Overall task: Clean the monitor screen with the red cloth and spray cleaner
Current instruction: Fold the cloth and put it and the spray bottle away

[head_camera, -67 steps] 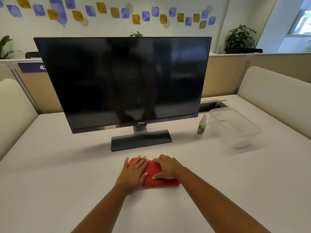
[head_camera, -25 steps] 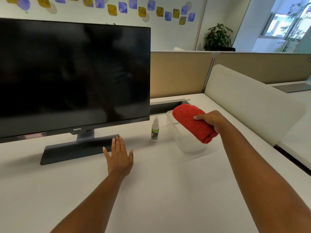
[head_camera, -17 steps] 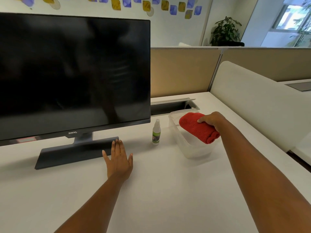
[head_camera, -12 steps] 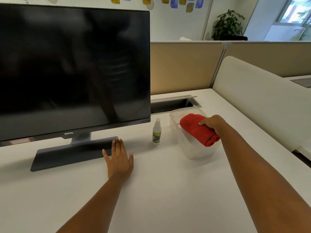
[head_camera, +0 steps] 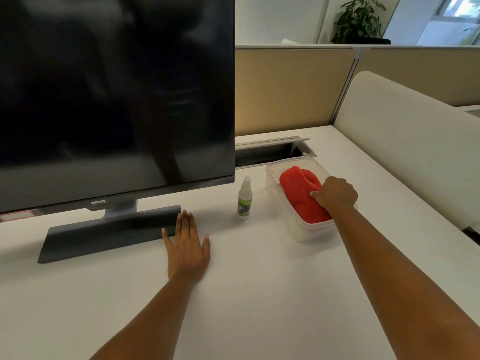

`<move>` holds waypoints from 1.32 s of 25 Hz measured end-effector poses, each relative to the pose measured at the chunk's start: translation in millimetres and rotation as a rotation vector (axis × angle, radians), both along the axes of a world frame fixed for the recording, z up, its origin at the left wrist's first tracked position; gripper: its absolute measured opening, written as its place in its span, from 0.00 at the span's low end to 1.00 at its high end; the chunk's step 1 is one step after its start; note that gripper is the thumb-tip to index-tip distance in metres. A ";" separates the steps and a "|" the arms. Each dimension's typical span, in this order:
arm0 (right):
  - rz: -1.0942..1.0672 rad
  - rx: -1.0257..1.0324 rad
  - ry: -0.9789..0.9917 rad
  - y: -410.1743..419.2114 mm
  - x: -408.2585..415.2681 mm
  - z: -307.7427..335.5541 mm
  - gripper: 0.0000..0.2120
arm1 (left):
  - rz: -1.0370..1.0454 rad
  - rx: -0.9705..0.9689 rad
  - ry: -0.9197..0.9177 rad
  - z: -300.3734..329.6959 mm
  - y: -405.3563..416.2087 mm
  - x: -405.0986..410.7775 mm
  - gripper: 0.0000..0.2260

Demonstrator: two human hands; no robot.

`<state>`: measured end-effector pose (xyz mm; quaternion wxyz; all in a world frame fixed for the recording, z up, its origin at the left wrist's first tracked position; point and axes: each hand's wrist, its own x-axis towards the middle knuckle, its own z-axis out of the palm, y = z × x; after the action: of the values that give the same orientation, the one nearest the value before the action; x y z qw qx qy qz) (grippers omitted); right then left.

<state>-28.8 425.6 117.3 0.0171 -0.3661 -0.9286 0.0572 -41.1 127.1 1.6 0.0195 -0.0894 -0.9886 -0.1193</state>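
Observation:
The black monitor (head_camera: 117, 94) stands on its dark base at the left, screen off. A small white spray bottle (head_camera: 245, 198) with a green label stands upright just right of the base. The folded red cloth (head_camera: 298, 190) lies inside a clear plastic container (head_camera: 301, 231) to the right of the bottle. My right hand (head_camera: 335, 194) rests on the cloth's near end with fingers curled on it, inside the container. My left hand (head_camera: 187, 245) lies flat on the desk, fingers together, fingertips touching the monitor base's right corner.
White desk (head_camera: 259, 294) with a recessed cable slot (head_camera: 270, 150) behind the container. Tan partition panels (head_camera: 293, 89) run behind. A cream padded divider (head_camera: 405, 141) bounds the right side. A potted plant (head_camera: 358, 19) stands in the far background.
My right hand carried the red cloth from the desk front over to the right and lowered it into the clear container. My left hand stayed flat by the monitor base.

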 end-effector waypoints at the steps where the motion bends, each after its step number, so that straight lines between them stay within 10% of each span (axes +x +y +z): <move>1: 0.025 0.060 0.069 -4.4 -2.9 2.8 0.19 | -0.001 -0.002 -0.012 -0.7 -0.2 -0.7 0.31; 8: 0.360 -0.339 0.499 -64.3 -27.8 12.3 0.15 | 0.002 -0.017 -0.041 -0.1 0.0 -0.6 0.33; 13: 0.495 -0.733 0.196 -97.0 -40.1 5.6 0.27 | 0.013 -0.026 -0.050 -0.2 -0.9 -0.3 0.32; 33: 0.382 -0.539 0.574 -56.8 -53.9 60.2 0.21 | 0.017 0.008 -0.051 3.1 -0.4 0.4 0.28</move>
<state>-82.7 368.8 177.4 0.1674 -0.1483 -0.8893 0.3989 -40.7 126.7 4.8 -0.0044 -0.0776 -0.9890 -0.1255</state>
